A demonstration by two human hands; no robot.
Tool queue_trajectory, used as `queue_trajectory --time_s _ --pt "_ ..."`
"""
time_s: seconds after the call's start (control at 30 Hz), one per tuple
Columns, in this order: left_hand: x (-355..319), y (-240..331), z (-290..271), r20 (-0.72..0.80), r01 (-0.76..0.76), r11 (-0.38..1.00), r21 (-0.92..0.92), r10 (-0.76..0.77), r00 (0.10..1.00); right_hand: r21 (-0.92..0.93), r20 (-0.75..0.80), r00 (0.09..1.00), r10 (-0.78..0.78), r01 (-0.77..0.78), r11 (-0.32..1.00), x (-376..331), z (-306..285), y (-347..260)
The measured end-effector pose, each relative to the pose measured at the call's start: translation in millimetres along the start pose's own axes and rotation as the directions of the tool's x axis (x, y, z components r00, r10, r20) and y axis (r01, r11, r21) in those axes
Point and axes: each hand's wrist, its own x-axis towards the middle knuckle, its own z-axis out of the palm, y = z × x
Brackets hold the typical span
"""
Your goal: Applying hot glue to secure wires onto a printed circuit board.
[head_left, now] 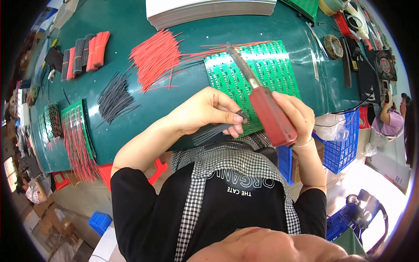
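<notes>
My left hand (203, 109) is closed, pinching a bunch of thin black wires (210, 135) near the table's front edge. The fingers of my right hand (301, 114) wrap round the red handle of a soldering iron (271, 114). Its metal barrel points away from me, over a panel of green circuit boards (273, 65) lying flat on the table. Long red wires reach across the panel's far edge from a loose pile of red wires (157, 59). Left of that is a smaller heap of black wires (114, 97).
Bundled red and black wires (89, 51) lie at the far left of the green table. Nearer stands a board panel with red wires (78, 131) hanging from it. A white stack (214, 13) is at the back. On the right are a tape roll (333, 46) and a blue crate (342, 150).
</notes>
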Motion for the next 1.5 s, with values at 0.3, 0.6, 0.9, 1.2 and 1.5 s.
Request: queue_trajectory --time_s 0.3,0.6,0.9,1.2,1.5 --pt "-15.1 25.4 -18.5 -0.255 -0.188 0.924 0.334 0.28 0.926 -0.18 0.009 0.992 0.127 -0.123 0.976 -22.7 -20.8 -4.6" --pt "6.3 18.4 -65.0 0.347 0.044 -0.498 0.866 0.663 0.663 0.771 0.336 0.572 0.749 -0.623 0.13 -17.4 -1.8 -10.2" --pt "9.6 11.9 -82.4 0.333 0.033 -0.494 0.869 0.633 0.698 0.634 0.47 0.371 0.801 -0.773 -0.014 -15.1 18.1 -25.5" --pt "9.7 9.5 -83.2 0.345 0.009 -0.481 0.877 0.643 0.684 0.661 0.463 0.32 0.826 -0.746 -0.082 -13.1 18.6 -32.9" --pt "9.0 9.6 -79.1 0.339 0.007 -0.482 0.876 0.628 0.701 0.623 0.536 0.325 0.779 -0.775 -0.105 -16.5 15.2 -31.3"
